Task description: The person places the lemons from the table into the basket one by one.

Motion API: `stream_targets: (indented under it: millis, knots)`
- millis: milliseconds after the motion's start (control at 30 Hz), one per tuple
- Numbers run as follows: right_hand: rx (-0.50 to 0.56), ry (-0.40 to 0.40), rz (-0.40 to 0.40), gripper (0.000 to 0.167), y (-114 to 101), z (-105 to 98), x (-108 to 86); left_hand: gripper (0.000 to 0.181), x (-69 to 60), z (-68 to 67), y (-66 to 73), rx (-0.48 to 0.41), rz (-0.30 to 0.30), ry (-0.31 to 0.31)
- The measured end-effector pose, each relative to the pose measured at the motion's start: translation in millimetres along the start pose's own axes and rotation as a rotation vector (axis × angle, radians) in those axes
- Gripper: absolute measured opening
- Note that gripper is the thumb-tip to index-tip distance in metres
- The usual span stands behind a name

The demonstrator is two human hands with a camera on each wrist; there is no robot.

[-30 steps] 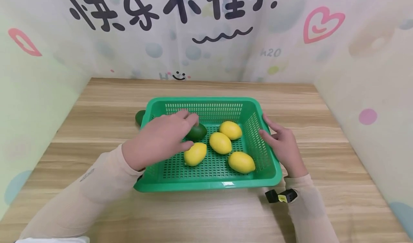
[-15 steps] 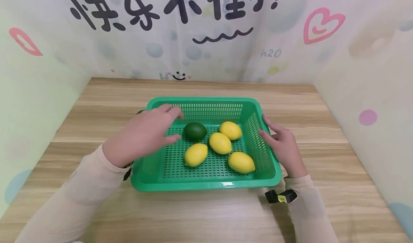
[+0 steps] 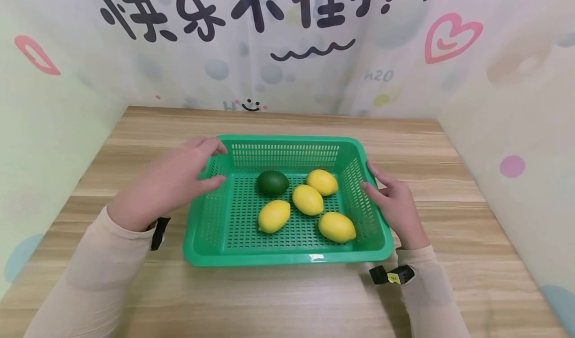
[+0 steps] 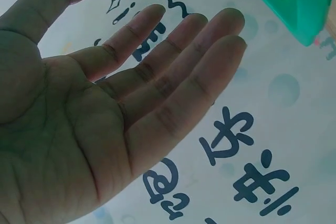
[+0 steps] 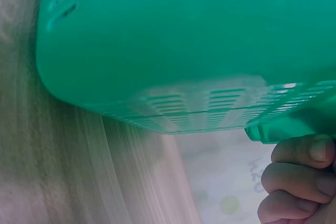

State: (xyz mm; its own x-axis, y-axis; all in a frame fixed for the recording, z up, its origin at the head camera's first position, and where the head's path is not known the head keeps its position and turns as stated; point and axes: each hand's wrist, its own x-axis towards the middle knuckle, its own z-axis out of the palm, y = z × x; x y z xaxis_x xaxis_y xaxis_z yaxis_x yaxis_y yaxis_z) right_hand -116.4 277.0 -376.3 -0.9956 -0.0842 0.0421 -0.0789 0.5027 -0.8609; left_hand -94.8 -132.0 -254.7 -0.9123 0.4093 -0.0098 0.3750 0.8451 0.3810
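A green plastic basket (image 3: 251,259) with slotted walls stands on the table. Inside it lie several yellow lemons (image 3: 307,200) and one dark green oval fruit (image 3: 272,183), which looks like an avocado. My right hand (image 3: 395,205) grips the basket's right rim, thumb over the inner side; in the right wrist view its curled fingers (image 5: 299,177) show beside the green wall. My left hand (image 3: 172,180) hovers at the basket's left rim, holding nothing, thumb and fingers spread apart. The left wrist view shows its bare palm (image 4: 79,124) with the fingers extended, apart from a basket corner (image 4: 304,9).
The wood-grain table (image 3: 287,298) reaches around the basket on all sides. A patterned wall sheet (image 3: 314,83) with black characters closes off the back, and pale walls stand left and right.
My left hand has moved left from above the dark green fruit to the basket's left rim, leaving the fruit inside. The green fruit outside the basket at left is now hidden. My right hand stays put.
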Motion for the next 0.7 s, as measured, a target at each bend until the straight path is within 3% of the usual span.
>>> stream_targets:
  millis: [133,267,433,700]
  knots:
    - [0.001,-0.001,0.003,0.058,1.0,0.0,-0.1,0.045,-2.1,0.8,-9.2,-0.022,-0.007,0.013]
    - [-0.008,0.001,-0.005,0.057,1.5,-0.2,0.9,0.045,-3.4,-1.3,-22.5,-0.05,-0.069,0.021]
    - [-0.002,0.001,-0.012,0.057,1.4,-0.3,0.9,0.044,-4.9,-4.8,-41.7,-0.043,-0.156,0.016]
    - [0.0,0.008,-0.014,0.057,-2.0,1.2,-0.9,0.044,-11.5,-2.6,-58.2,0.018,-0.193,0.026]
